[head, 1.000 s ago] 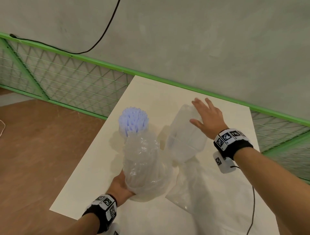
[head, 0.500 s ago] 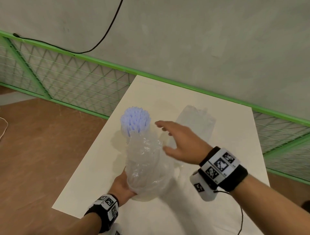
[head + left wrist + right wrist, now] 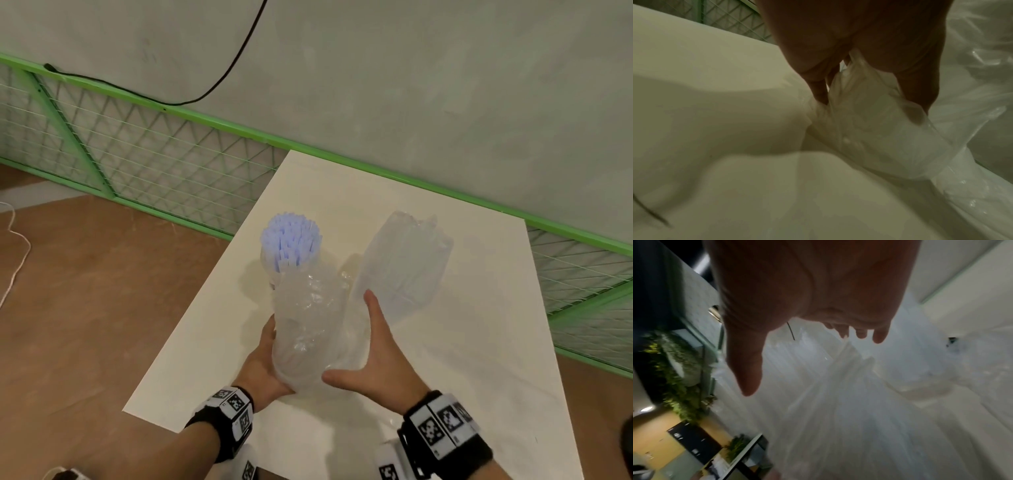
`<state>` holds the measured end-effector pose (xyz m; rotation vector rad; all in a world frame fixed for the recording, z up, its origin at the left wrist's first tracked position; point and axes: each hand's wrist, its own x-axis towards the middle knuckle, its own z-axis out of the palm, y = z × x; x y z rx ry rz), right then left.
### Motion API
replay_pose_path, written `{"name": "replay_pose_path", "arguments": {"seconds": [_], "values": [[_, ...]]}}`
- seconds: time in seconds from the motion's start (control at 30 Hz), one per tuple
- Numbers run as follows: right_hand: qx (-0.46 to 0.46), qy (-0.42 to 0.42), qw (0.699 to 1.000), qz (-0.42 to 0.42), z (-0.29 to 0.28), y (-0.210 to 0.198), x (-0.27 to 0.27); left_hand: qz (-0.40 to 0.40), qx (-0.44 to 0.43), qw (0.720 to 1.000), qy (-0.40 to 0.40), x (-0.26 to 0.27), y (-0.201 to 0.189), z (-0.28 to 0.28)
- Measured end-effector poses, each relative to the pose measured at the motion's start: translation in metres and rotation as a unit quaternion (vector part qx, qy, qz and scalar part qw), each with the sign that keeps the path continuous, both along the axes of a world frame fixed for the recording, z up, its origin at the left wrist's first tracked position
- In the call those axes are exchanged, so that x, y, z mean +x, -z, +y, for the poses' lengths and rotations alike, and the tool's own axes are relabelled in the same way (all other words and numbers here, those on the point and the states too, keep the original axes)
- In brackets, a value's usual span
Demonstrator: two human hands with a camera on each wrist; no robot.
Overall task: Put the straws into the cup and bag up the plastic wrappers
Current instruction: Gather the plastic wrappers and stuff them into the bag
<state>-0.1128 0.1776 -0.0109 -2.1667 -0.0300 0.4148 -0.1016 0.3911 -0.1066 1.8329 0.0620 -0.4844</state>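
Note:
A clear cup [image 3: 274,265] packed with pale blue straws [image 3: 291,236] stands at the left of the white table [image 3: 462,359]. In front of it stands a clear plastic bag [image 3: 308,329] stuffed with crumpled wrappers. My left hand [image 3: 265,359] grips the bag's lower left side; in the left wrist view its fingers [image 3: 916,84] curl into the plastic [image 3: 879,129]. My right hand [image 3: 375,353] is open with fingers straight, against the bag's right side, thumb under its near end. The right wrist view shows the spread right hand [image 3: 807,288] over clear plastic [image 3: 838,402].
A second clear plastic package [image 3: 404,263] lies flat on the table beyond my right hand. A green mesh fence [image 3: 154,164] runs along the table's far edge. The brown floor [image 3: 85,325] lies left of the table.
My right hand left the far clear package and swung back toward me to the right side of the bag. My left hand kept its hold on the bag.

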Motion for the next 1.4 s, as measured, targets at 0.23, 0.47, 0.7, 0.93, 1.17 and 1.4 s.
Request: {"name": "replay_pose_path", "arguments": {"seconds": [0.23, 0.47, 0.7, 0.93, 1.17, 1.4], "values": [[0.020, -0.013, 1.000, 0.004, 0.007, 0.017, 0.026, -0.067, 0.007, 0.996, 0.061, -0.001, -0.016, 0.006], [0.032, -0.088, 0.995, 0.019, 0.004, 0.011, 0.035, -0.091, -0.045, 0.992, 0.081, 0.004, -0.053, 0.008], [0.088, -0.091, 0.992, 0.018, 0.006, 0.010, 0.034, -0.079, -0.063, 0.993, 0.067, 0.004, -0.058, 0.001], [0.093, -0.056, 0.993, -0.039, 0.008, 0.005, 0.035, -0.079, -0.075, 0.989, 0.100, 0.013, -0.070, -0.001], [-0.077, -0.072, 0.986, -0.133, 0.011, -0.011, 0.032, -0.073, -0.045, 0.989, 0.118, 0.026, -0.071, 0.006], [-0.147, -0.092, 0.978, -0.118, 0.011, -0.003, 0.031, -0.034, -0.110, 0.992, 0.048, 0.021, -0.060, 0.005]]}}
